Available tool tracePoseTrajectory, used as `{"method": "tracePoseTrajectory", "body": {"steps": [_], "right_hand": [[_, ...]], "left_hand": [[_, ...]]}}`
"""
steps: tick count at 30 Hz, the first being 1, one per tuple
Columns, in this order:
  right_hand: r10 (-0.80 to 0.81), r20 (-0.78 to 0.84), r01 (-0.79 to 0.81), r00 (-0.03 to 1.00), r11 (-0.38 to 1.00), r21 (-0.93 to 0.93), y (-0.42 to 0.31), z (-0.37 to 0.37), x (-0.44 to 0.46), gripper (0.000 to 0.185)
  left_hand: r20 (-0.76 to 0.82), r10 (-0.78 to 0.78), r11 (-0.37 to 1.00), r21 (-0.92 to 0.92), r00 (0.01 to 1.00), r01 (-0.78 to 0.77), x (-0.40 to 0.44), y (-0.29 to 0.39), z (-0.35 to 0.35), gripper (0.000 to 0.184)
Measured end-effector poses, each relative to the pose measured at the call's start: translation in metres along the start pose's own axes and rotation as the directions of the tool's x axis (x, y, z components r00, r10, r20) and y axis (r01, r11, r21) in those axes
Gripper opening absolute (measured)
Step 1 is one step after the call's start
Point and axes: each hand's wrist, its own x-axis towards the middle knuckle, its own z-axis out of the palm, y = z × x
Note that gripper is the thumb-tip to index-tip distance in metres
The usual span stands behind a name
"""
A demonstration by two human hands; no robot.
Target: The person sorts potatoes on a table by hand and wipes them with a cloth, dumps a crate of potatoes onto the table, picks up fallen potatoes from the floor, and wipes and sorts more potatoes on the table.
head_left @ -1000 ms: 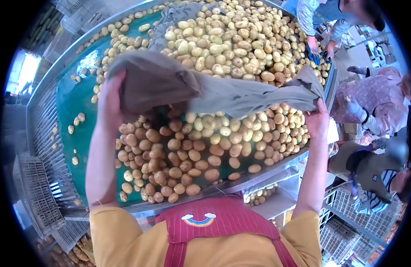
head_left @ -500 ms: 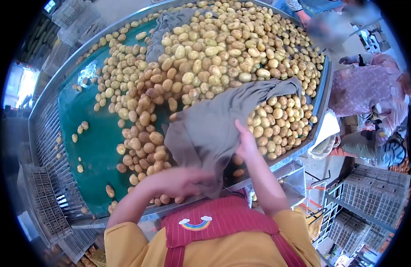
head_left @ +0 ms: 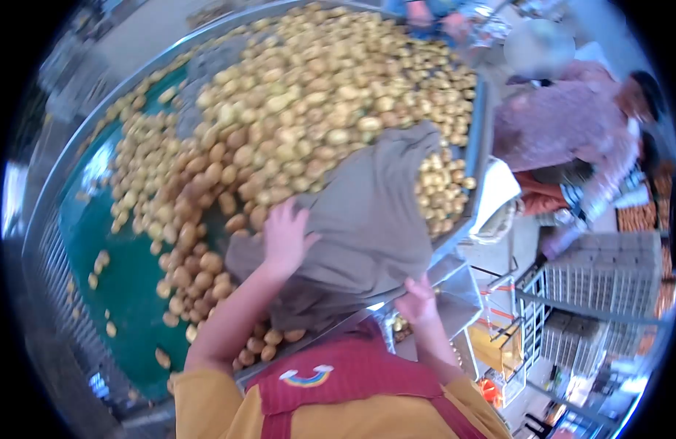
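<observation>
A grey-brown cloth [head_left: 360, 227] lies over the potatoes [head_left: 301, 95] at the near side of the large metal-rimmed table, partly spread and wrinkled. My left hand [head_left: 285, 240] rests on the cloth's left part with its fingers spread. At the cloth's lower right corner, by the table's near rim, is my right hand [head_left: 417, 298], its thumb and fingers pinched on the cloth edge. Browner potatoes [head_left: 195, 271] lie to the left of the cloth, and a second grey cloth [head_left: 202, 77] lies among the potatoes at the far left.
The table's metal rim [head_left: 144, 69] curves around a green surface [head_left: 96, 256]. One person's hands [head_left: 437, 22] are at the far edge. A person in a pink patterned top [head_left: 557, 121] bends at the right, beyond stacked crates [head_left: 601, 285]. A wire rack stands at the lower right.
The cloth, earlier stretched between both hands and then bunched, now lies wider over the potatoes. My left hand has moved up onto it, my right hand down toward the rim. The view has shifted.
</observation>
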Motion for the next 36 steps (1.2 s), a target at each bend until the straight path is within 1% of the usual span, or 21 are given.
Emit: {"method": "tracePoseTrajectory", "body": {"steps": [2,3,5,6,7,8,9,10,11,14,17,19,20,21,23,26,28,30,31,33,36], "right_hand": [[-0.097,-0.042,0.1,0.994,0.993,0.067,-0.002,-0.005,0.0,0.078],[-0.167,-0.019,0.168,0.986,0.984,0.065,-0.011,0.003,0.002,0.077],[-0.269,0.007,0.268,0.963,0.959,0.09,-0.027,0.006,0.005,0.073],[-0.311,0.008,0.308,0.95,0.944,0.115,-0.03,0.0,0.003,0.071],[-0.36,0.013,0.355,0.933,0.925,0.136,-0.038,-0.006,0.006,0.068],[-0.394,-0.015,0.389,0.919,0.9,0.194,-0.049,-0.012,0.01,0.065],[-0.416,-0.047,0.413,0.908,0.875,0.252,-0.058,-0.016,0.01,0.062],[-0.426,-0.077,0.427,0.902,0.849,0.311,-0.066,-0.019,0.009,0.06],[-0.493,-0.008,0.47,0.87,0.823,0.319,-0.078,-0.018,0.013,0.055],[-0.522,0.037,0.506,0.852,0.84,0.194,-0.096,-0.018,0.023,0.056],[-0.571,-0.043,0.552,0.82,0.808,-0.208,-0.134,0.04,0.04,0.095],[-0.56,-0.074,0.491,0.826,0.777,-0.395,-0.152,0.049,0.065,0.099],[-0.576,0.006,0.51,0.817,0.719,-0.472,-0.163,0.058,0.076,0.092],[-0.59,0.151,0.542,0.793,0.571,-0.617,-0.178,0.076,0.085,0.081],[-0.547,0.344,0.535,0.763,0.238,-0.81,-0.214,0.111,0.1,0.053],[-0.552,0.477,0.59,0.683,0.033,-0.807,-0.267,0.169,0.135,0.031],[-0.495,0.509,0.62,0.704,0.079,-0.78,-0.303,0.195,0.152,0.029],[-0.497,0.605,0.594,0.622,-0.204,-0.778,-0.317,0.227,0.138,0.028],[-0.462,0.636,0.605,0.618,-0.238,-0.76,-0.313,0.231,0.135,0.028],[-0.385,0.691,0.623,0.611,-0.305,-0.721,-0.303,0.233,0.121,0.029],[-0.378,0.742,0.441,0.553,-0.623,-0.646,-0.249,0.199,0.112,0.016]], "left_hand": [[-0.084,0.049,0.998,-0.031,0.995,-0.052,-0.003,-0.012,0.005,0.034],[-0.107,0.002,0.982,-0.188,0.994,-0.022,-0.001,-0.012,-0.003,0.023],[-0.093,-0.098,0.923,-0.382,0.991,0.056,0.003,-0.007,-0.035,0.021],[-0.199,-0.019,0.848,-0.522,0.98,-0.09,0.001,-0.021,-0.035,0.022],[0.008,-0.171,0.654,-0.747,0.985,0.119,0.0,-0.014,-0.061,0.023],[0.12,-0.224,0.608,-0.759,0.967,0.235,-0.001,-0.019,-0.08,0.02],[0.078,-0.234,0.485,-0.854,0.969,0.186,-0.003,-0.029,-0.088,0.016],[-0.083,-0.239,0.549,-0.834,0.967,0.064,0.0,-0.022,-0.112,0.011],[-0.116,-0.288,0.429,-0.903,0.95,0.02,0.001,-0.024,-0.125,0.01],[-0.312,-0.209,0.545,-0.824,0.927,-0.154,0.011,-0.049,-0.155,0.012],[-0.477,-0.015,0.886,-0.414,0.879,-0.209,0.032,-0.069,-0.175,0.009],[-0.436,0.229,0.956,-0.067,0.87,-0.285,0.058,-0.081,-0.207,0.012],[-0.479,0.379,0.923,0.135,0.792,-0.36,0.074,-0.088,-0.219,0.012],[-0.416,0.158,0.987,0.092,0.896,-0.131,0.088,-0.076,-0.24,0.02],[-0.473,0.187,0.982,0.068,0.861,-0.176,0.128,-0.086,-0.277,0.029],[-0.556,0.127,0.989,0.011,0.822,-0.145,0.179,-0.099,-0.339,0.033],[-0.631,0.059,0.989,-0.069,0.774,-0.131,0.186,-0.092,-0.384,0.032],[-0.791,0.083,0.992,0.124,0.606,0.026,0.158,-0.038,-0.403,0.037],[-0.854,0.126,0.991,0.087,0.504,-0.099,0.155,-0.047,-0.402,0.031],[-0.781,0.216,0.973,0.221,0.585,-0.065,0.129,-0.062,-0.409,0.03],[-0.595,0.4,0.901,0.396,0.697,-0.179,0.085,-0.09,-0.388,0.017]]}}
